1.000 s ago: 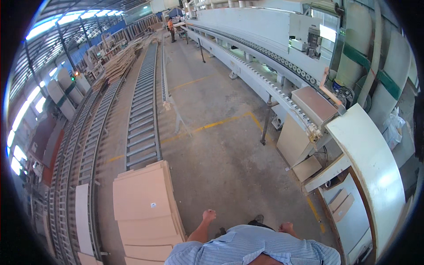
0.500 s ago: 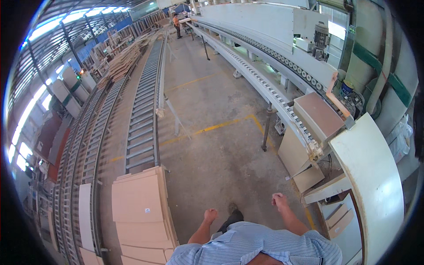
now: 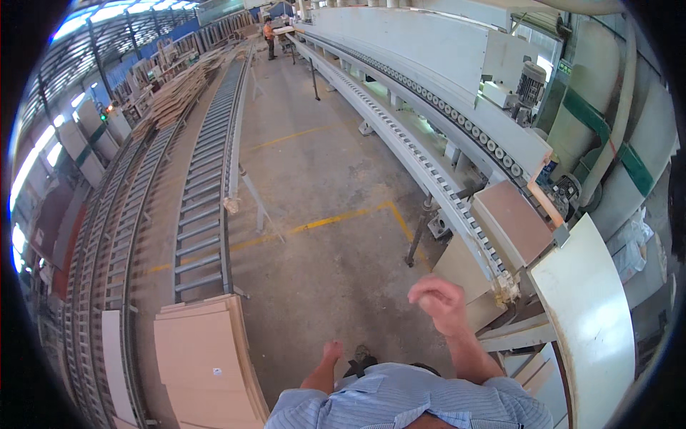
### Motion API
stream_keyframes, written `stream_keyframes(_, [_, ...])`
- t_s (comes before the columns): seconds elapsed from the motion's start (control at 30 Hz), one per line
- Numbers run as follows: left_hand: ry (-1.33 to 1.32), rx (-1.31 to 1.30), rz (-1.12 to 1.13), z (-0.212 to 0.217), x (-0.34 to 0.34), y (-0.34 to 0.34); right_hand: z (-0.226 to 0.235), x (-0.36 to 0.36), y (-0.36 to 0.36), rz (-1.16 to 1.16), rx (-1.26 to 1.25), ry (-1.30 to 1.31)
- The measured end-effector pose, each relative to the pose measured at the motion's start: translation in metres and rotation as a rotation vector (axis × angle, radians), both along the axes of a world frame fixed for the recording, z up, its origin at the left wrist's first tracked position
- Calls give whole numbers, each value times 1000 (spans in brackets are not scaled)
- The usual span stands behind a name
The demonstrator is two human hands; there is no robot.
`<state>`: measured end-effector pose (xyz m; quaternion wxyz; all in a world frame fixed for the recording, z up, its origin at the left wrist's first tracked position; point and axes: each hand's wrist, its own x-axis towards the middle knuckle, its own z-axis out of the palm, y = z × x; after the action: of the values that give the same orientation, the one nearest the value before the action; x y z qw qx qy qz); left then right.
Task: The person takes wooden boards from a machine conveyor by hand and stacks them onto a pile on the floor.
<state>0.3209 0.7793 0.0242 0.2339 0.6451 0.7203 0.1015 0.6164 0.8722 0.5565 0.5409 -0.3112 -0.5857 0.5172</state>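
My right hand [image 3: 437,299] is raised in front of my body at the right, with its fingers curled in and nothing showing in it. Behind it, in the picture, stand the near end of the long roller rail [image 3: 480,252] and a pale board [image 3: 457,264] leaning under it; the hand looks apart from both. My left hand [image 3: 333,350] hangs low beside my leg, loosely closed with no object visible. The stack of flat tan boards [image 3: 193,336] lies nearest to it, to its left, not touched.
Long roller conveyors [image 3: 207,186] run away at the left. A white machine line [image 3: 400,53] with a roller chain fills the right, ending in a brown-topped box [image 3: 516,218] and a curved white panel [image 3: 582,300]. A person in orange [image 3: 269,36] stands far off. Yellow lines [image 3: 321,222] mark the floor.
My right hand has risen and come forward, looking larger. The left hand has shifted slightly left and down. The view has moved forward and turned, so the board stack sits lower and further left.
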Motion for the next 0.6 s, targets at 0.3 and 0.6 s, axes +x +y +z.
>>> stream_keyframes(0.3, [-736, -352, 529, 109, 91, 124, 140, -4, -3, 717, 938, 586])
stream_keyframes(0.6, [-143, -188, 428, 7, 98, 63, 146, 53, 39, 909, 698, 818])
